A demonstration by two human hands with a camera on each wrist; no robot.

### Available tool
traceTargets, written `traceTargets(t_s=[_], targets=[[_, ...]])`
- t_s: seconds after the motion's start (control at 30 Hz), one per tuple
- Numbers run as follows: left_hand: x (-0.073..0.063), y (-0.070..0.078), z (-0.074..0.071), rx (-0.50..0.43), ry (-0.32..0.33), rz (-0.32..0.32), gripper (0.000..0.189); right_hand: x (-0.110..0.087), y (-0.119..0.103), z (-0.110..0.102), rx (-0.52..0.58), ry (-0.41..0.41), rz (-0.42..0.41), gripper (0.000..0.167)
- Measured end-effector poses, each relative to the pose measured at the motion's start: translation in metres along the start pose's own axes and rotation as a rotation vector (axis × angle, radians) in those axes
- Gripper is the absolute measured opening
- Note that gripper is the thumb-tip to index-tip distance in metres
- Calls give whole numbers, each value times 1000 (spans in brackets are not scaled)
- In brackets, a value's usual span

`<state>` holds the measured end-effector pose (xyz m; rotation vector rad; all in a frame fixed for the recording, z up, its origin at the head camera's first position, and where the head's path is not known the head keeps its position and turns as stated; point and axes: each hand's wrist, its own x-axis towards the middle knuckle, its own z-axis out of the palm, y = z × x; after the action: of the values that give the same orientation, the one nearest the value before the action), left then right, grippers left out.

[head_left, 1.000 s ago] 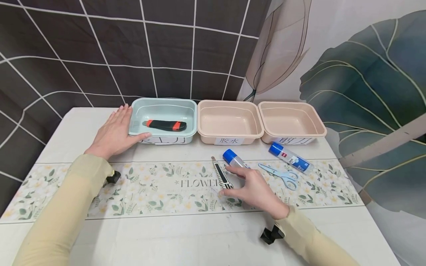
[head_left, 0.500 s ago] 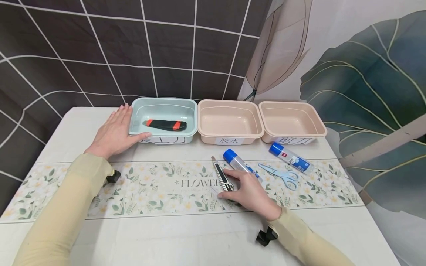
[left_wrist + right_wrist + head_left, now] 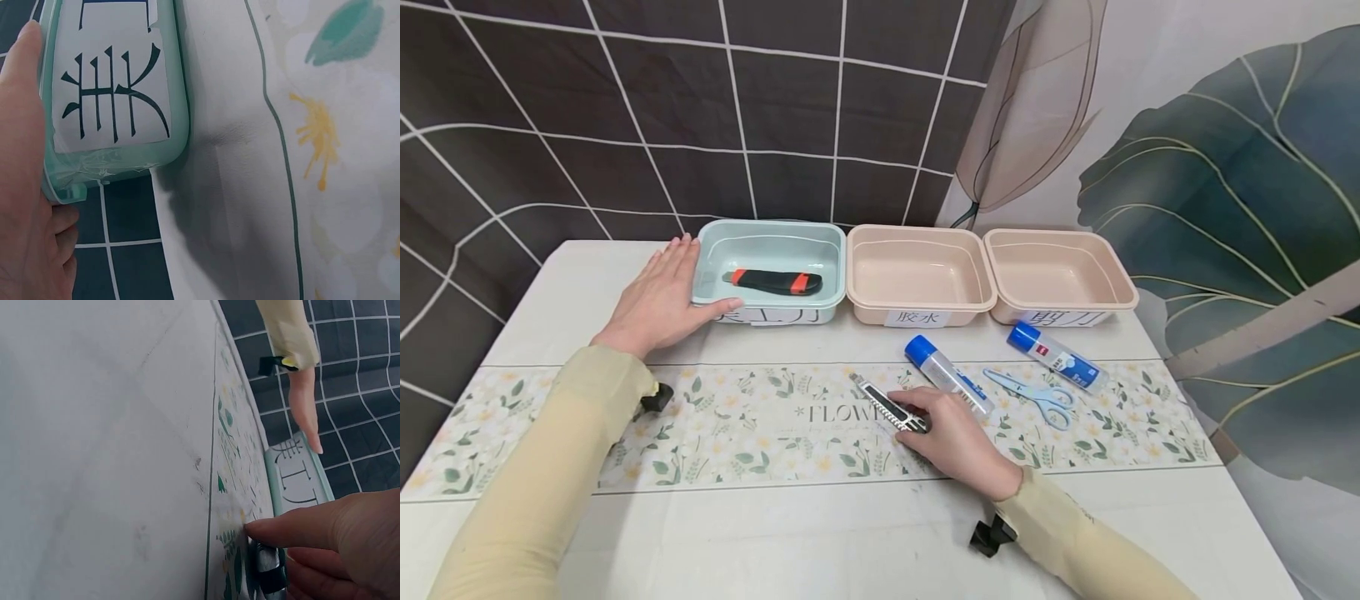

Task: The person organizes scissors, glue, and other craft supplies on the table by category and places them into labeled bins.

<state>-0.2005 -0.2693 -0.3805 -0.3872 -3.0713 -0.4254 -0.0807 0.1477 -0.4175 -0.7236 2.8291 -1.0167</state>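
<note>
In the head view, we see the right hand (image 3: 958, 437) pinching the silver-and-black utility knife (image 3: 883, 406) near its rear end, the grip narrow, thumb on one side and fingers on the other. The knife is over the printed band near the middle of the tabletop (image 3: 760, 533); we cannot tell whether it touches. Its tip points to about 10 o'clock, the long axis running from 10 to 4. One glue stick (image 3: 951, 375) lies just beyond the hand at 12 o'clock, with the scissors (image 3: 1033, 398) and a second glue stick (image 3: 1058, 357) toward 2. Between 10 and 11 from the knife stands the blue bin (image 3: 760, 240), holding a black-and-orange knife (image 3: 775, 282). The left hand (image 3: 658, 300) rests against that bin's 9 o'clock end, its grip spread wide, thumb across the front.

In the left wrist view, we get the bin's label (image 3: 112, 75) up close, with a whole character that the thumb partly covers in the head view.

In the right wrist view, we see the thumb and fingers closed on the held knife from the side. A short length shows at about 5 o'clock, running roughly from 12 to 6; we cannot tell which end it is.
</note>
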Motion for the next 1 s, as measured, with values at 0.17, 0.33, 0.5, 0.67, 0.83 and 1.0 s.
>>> traceTargets(t_s=[0.17, 0.33, 0.5, 0.67, 0.83, 1.0], targets=[[0, 0, 0, -1, -1, 0, 116, -1, 0, -1, -22, 3, -2, 47], [0, 0, 0, 3, 0, 3, 115, -2, -1, -2, -58, -2, -11, 43], [0, -1, 0, 1, -4, 2, 116, -1, -3, -2, -74, -16, -24, 41], [1, -1, 1, 2, -7, -2, 116, -1, -3, -2, -72, -22, -34, 39], [1, -1, 1, 2, -9, -2, 116, -1, -2, -1, -67, -17, -43, 39], [1, -1, 1, 4, -5, 0, 116, -1, -2, 0, -59, -9, -40, 39]])
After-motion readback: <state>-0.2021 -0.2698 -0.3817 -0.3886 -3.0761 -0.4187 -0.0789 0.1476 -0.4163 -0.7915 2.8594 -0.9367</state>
